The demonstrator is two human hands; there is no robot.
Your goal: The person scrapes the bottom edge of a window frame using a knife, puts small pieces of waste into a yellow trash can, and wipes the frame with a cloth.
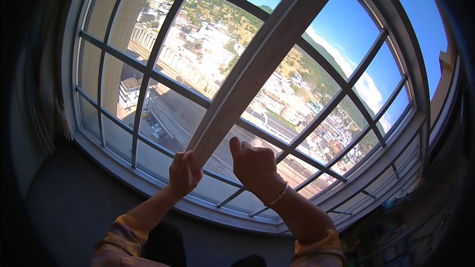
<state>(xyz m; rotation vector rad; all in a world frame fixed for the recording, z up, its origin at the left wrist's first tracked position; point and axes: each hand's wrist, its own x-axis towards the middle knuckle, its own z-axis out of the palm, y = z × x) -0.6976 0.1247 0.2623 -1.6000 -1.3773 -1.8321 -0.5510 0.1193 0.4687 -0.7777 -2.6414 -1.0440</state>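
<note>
A large window frame (237, 81) fills the view before me, with a broad upright post (259, 55) running through its middle. My left hand (184, 173) is wrapped around the lower part of this post, its fingers over the near edge. To the right of the post, my right hand (256, 163) is curled into a fist in front of the lower panes. No object shows in it, though its palm side is hidden, and I cannot tell whether it touches the glass or a bar. A pale bangle (278, 195) circles the right wrist.
Dark bars (178, 89) divide the window into panes, and a sill (222, 213) curves below. A fringed curtain (41, 92) hangs at the left. Blurred items (397, 243) lie in shadow at lower right. Outside, far below, are parked cars (156, 130), railway tracks and town buildings.
</note>
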